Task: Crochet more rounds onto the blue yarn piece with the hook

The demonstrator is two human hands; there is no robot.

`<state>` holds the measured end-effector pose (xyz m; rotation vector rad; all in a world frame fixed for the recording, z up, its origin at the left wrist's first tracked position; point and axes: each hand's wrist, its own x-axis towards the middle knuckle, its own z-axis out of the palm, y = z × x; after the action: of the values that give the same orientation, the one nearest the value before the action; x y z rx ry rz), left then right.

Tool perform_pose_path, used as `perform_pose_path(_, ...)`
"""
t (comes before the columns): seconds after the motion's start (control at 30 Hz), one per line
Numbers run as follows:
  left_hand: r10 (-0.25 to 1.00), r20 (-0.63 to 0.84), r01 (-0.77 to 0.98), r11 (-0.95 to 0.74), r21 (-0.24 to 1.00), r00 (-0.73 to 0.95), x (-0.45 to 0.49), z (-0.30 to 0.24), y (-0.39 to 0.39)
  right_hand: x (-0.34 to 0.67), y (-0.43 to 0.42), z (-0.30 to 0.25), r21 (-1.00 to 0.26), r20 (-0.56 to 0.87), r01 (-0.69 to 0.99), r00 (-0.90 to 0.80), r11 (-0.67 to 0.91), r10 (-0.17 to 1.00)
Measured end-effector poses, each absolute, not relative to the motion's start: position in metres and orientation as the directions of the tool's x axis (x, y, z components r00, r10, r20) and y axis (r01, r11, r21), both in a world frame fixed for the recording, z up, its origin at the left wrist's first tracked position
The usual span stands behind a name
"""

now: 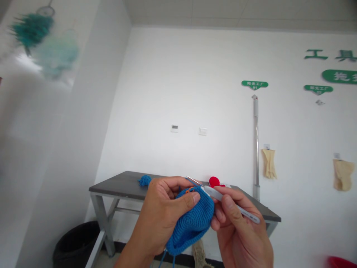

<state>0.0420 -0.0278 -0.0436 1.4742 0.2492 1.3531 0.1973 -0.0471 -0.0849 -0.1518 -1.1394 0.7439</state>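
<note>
My left hand (158, 216) is closed on a blue crocheted piece (192, 219), thumb pressed across its top edge. My right hand (240, 230) pinches a crochet hook (231, 204) with a pale grey handle. The hook's metal tip points up and left, over the rim of the blue piece beside a small orange marker. Blue yarn strands hang down from the piece at the bottom. Both hands are raised in front of a grey table (119, 186).
On the table lie a blue yarn ball (145, 181) and a red object (214, 181). A black bin (75, 243) stands under the table's left end. On the white wall hang gloves (269, 163), a metal pole (256, 145) and green signs. A red item (341, 261) shows bottom right.
</note>
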Motion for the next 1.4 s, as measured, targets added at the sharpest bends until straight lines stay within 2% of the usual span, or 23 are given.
perform_pose_path(0.3, 0.767, 0.596, -0.513, -0.421, 0.748, 0.239, 0.046, -0.04, -0.04, 0.196, -0.047, -0.085, -0.432, 0.781, -0.466, 0.234, 0.772, 0.579)
perform_pose_path(0.6, 0.783, 0.551, -0.542, -0.341, 0.768, 0.288, 0.043, -0.042, -0.041, 0.204, -0.056, -0.086, -0.471, 0.785, -0.439, 0.187, 0.765, 0.59)
perform_pose_path(1.0, 0.795, 0.529, -0.509, -0.337, 0.792, 0.298, 0.039, -0.042, -0.044, 0.213, -0.062, -0.077, -0.495, 0.826, -0.304, 0.125, 0.814, 0.549)
perform_pose_path(1.13, 0.821, 0.519, -0.496, -0.357, 0.792, 0.238, 0.042, -0.04, -0.048, 0.209, -0.061, -0.08, -0.461, 0.837, -0.223, 0.213, 0.859, 0.504)
perform_pose_path(1.27, 0.794, 0.584, -0.458, -0.462, 0.759, 0.167, 0.046, -0.041, -0.046, 0.194, -0.065, -0.086, -0.452, 0.82, -0.038, 0.377, 0.891, 0.431)
perform_pose_path(1.4, 0.786, 0.595, -0.445, -0.479, 0.757, 0.166, 0.048, -0.044, -0.042, 0.178, -0.071, -0.088, -0.483, 0.779, 0.111, 0.508, 0.869, 0.368)
